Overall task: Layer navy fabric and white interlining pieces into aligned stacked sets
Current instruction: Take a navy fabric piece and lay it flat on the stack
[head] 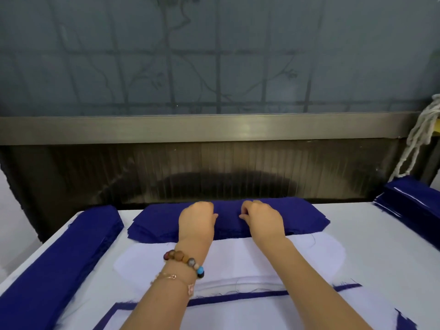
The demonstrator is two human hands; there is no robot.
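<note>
Pinching the top navy piece, left hand [197,219] and right hand [260,217] both curled on the navy stack [302,216] at the table's far edge. White interlining [238,260] lying just nearer, uncovered. Layered sets [238,313] nearest; plenty left.

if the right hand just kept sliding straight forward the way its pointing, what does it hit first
The right hand points away from the person, fingers curled on the navy fabric stack. Going straight on, it would cross the rest of that stack, then probably meet the dark ribbed panel behind the table's far edge, though depth there is hard to judge.
</note>
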